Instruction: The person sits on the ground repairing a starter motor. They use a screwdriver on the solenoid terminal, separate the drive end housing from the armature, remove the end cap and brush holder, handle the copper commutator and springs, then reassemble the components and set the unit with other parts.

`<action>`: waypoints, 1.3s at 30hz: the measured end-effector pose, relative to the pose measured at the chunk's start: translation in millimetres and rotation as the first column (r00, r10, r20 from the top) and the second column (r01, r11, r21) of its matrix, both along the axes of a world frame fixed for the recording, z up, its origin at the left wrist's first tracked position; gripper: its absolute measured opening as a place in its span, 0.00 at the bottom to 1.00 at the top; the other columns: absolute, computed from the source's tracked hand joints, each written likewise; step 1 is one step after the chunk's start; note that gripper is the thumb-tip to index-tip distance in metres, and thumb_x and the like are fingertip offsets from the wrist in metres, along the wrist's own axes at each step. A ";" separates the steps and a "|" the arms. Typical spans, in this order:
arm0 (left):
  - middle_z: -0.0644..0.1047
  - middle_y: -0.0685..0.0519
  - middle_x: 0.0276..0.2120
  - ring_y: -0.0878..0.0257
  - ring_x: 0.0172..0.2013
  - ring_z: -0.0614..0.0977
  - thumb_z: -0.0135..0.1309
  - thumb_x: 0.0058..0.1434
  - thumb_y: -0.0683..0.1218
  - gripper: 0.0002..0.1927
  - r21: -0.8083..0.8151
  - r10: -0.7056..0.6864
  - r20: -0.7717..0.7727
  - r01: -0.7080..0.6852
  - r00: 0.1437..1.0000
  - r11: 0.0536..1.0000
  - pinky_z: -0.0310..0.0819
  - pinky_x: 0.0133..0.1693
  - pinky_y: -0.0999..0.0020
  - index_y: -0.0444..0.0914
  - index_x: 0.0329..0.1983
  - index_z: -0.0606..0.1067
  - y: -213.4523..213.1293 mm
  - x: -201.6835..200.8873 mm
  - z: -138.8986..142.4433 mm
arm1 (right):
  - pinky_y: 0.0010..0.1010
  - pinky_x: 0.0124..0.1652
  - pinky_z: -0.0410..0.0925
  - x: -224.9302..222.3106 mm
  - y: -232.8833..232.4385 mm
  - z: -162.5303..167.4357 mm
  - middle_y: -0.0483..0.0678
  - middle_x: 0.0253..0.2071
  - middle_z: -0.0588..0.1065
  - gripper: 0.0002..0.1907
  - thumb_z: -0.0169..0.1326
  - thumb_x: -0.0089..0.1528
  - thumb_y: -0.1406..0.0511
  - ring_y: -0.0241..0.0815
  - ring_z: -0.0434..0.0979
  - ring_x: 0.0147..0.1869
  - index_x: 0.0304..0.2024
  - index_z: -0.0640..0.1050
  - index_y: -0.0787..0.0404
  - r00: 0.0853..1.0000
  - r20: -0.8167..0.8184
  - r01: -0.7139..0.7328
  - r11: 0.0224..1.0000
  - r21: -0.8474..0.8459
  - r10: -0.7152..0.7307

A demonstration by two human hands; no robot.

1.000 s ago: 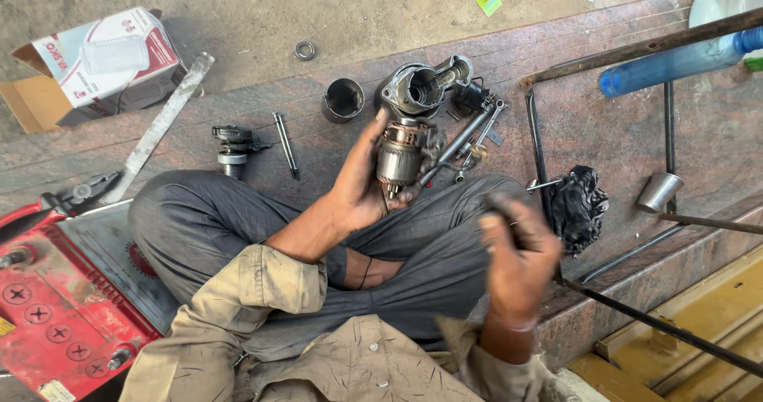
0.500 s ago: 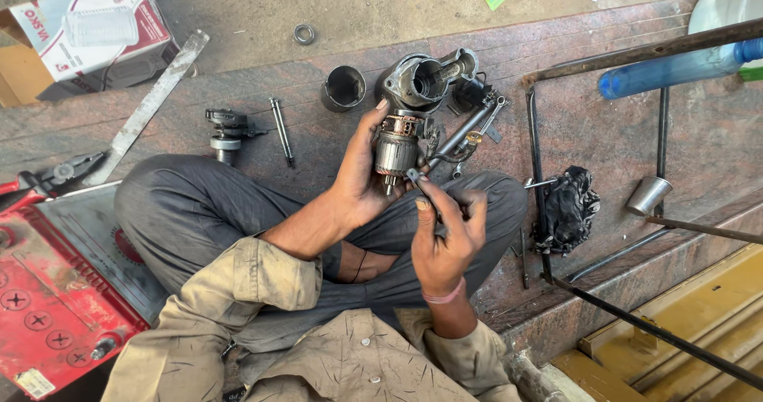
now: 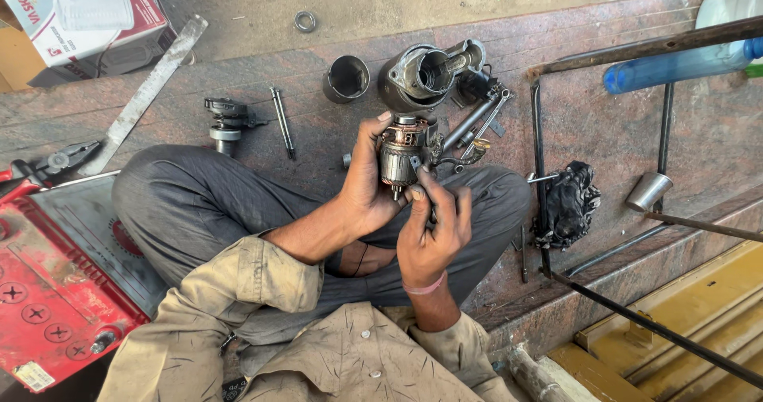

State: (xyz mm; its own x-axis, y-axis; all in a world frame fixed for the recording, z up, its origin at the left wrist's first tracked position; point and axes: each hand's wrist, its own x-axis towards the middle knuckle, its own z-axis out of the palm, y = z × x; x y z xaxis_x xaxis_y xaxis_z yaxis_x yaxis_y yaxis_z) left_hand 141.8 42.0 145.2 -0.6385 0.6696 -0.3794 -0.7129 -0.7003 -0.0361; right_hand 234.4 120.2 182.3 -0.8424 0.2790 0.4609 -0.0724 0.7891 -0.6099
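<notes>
left hand [image 3: 367, 189] grips the motor core [image 3: 400, 154] upright above the lap, shaft pointing down; right hand [image 3: 433, 226] sits just below it, fingers pinched at its lower end.

The left hand [image 3: 367, 181] covers one side of the motor core [image 3: 400, 154], and its lower tip is hidden behind the right hand [image 3: 433, 229]. The cardboard box [image 3: 87, 21], red battery [image 3: 48, 291] and blue bottle [image 3: 675, 64] are cut off by the edges.
</notes>
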 end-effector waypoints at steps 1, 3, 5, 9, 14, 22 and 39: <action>0.77 0.50 0.33 0.60 0.32 0.79 0.49 0.66 0.65 0.28 -0.001 0.002 0.000 -0.002 1.000 1.000 0.73 0.27 0.66 0.40 0.54 0.76 -0.3 -0.3 -0.7 | 0.34 0.39 0.69 1.0 -0.9 0.0 0.50 0.40 0.72 0.10 0.56 0.70 0.70 0.43 0.75 0.41 0.54 0.80 0.65 1.000 -0.010 -0.012 1.000 -0.002 0.012; 0.77 0.48 0.31 0.58 0.31 0.79 0.49 0.63 0.66 0.29 0.016 -0.012 0.022 0.011 1.000 1.000 0.77 0.32 0.63 0.39 0.50 0.75 -1.3 -1.4 -2.5 | 0.33 0.39 0.70 2.5 -2.7 -0.1 0.50 0.40 0.72 0.11 0.55 0.69 0.71 0.43 0.77 0.42 0.54 0.80 0.64 0.999 -0.038 -0.033 0.999 -0.003 0.033; 0.76 0.47 0.30 0.56 0.30 0.79 0.49 0.62 0.67 0.30 0.009 -0.013 0.021 0.013 1.000 1.000 0.78 0.33 0.62 0.38 0.49 0.75 -1.2 -1.6 -3.8 | 0.33 0.38 0.70 2.9 -4.3 -0.7 0.51 0.40 0.72 0.11 0.56 0.68 0.71 0.43 0.78 0.41 0.53 0.80 0.64 0.999 -0.048 -0.027 0.999 -0.017 0.026; 0.76 0.47 0.33 0.55 0.33 0.79 0.49 0.66 0.66 0.28 -0.005 0.018 0.019 -0.018 1.000 1.000 0.76 0.36 0.61 0.37 0.51 0.73 0.1 0.7 -3.9 | 0.36 0.37 0.67 1.2 -4.8 -1.7 0.51 0.38 0.70 0.10 0.58 0.67 0.72 0.46 0.74 0.38 0.51 0.80 0.66 1.000 -0.020 -0.015 0.999 0.041 0.016; 0.75 0.47 0.30 0.54 0.31 0.78 0.47 0.65 0.67 0.31 0.059 0.006 -0.001 -0.006 1.000 0.998 0.77 0.36 0.58 0.37 0.52 0.74 -1.7 -1.9 -2.1 | 0.36 0.38 0.69 1.5 -6.8 0.1 0.51 0.39 0.71 0.12 0.57 0.66 0.74 0.46 0.75 0.39 0.52 0.80 0.66 0.998 -0.033 -0.049 0.999 0.011 0.050; 0.76 0.46 0.30 0.54 0.31 0.79 0.48 0.65 0.68 0.31 0.090 0.018 0.014 -0.019 1.000 0.996 0.77 0.37 0.55 0.36 0.49 0.74 -1.5 -3.0 -3.7 | 0.36 0.40 0.69 1.4 -5.1 3.6 0.53 0.41 0.72 0.12 0.57 0.66 0.74 0.47 0.76 0.42 0.52 0.80 0.65 0.997 -0.034 -0.065 0.998 0.017 0.065; 0.79 0.47 0.34 0.57 0.33 0.80 0.49 0.67 0.64 0.28 0.064 0.022 -0.045 -0.019 0.999 0.998 0.76 0.40 0.61 0.36 0.52 0.76 -5.6 -7.8 -2.1 | 0.26 0.53 0.71 34.9 58.9 8.8 0.48 0.45 0.76 0.12 0.61 0.63 0.78 0.37 0.78 0.51 0.47 0.77 0.65 0.999 -0.001 0.023 0.669 -0.743 -0.036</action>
